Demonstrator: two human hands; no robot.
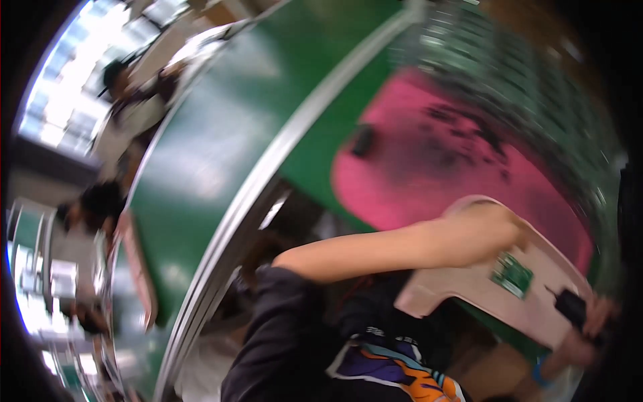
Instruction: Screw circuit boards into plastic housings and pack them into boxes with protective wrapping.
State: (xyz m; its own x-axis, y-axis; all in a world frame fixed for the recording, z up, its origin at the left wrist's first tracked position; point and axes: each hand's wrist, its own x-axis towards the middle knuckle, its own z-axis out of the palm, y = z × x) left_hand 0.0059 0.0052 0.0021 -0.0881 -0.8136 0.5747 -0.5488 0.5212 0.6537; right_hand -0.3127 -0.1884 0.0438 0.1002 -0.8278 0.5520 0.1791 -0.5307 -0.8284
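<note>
Green circuit board [512, 275] lies on the pale pink board [435, 285], between the two hands. From the left, a small black block [364, 139] sits at the edge of the dark-stained pink mat [395, 177]; a knock could, I think, push it off. Next comes the left hand [492, 231], bent downward just beside the circuit board. Its fingers are mostly hidden, so I cannot tell how open it is, or whether it holds something. I see no clamp on the circuit board, so it might slide if a hand brushes it. Further right, the thin tip of the black tool [570, 307] points toward it, and a slip could scratch its surface. The right hand [598, 318], although blurred, seems closed around this tool. As for writing, the dark shirt [288, 328] carries small pale marks and a coloured print, too unclear to read; no brand or label is legible elsewhere.
</note>
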